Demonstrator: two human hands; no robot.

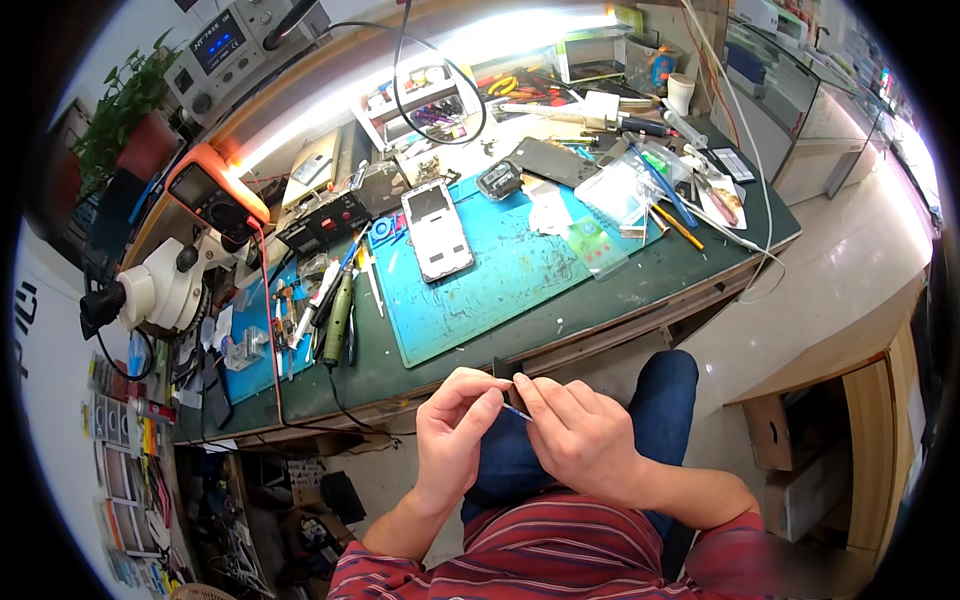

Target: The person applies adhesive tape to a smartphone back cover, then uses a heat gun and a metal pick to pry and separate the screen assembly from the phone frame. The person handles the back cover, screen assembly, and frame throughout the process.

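Above my lap, just off the bench's front edge, my two hands meet at the fingertips. My left hand [455, 425] is closed in a pinch, thumb against forefinger. What it pinches is too small to name. My right hand [582, 430] is closed as well, its fingers bent around a thin blue-and-white strip [517, 411] that slants between the hands. A small dark piece [504, 369] shows just beyond the fingertips; I cannot tell whether either hand touches it. On the blue mat [480, 310] lies a white phone frame [436, 231].
An orange multimeter [217, 193] and a white microscope [165, 287] stand at the left. A green-handled tool [339, 318] with a cable lies near the bench edge. Behind are a black phone panel [553, 161], a clear plastic box [612, 190] and scattered tools. A glass showcase [800, 110] stands far right.
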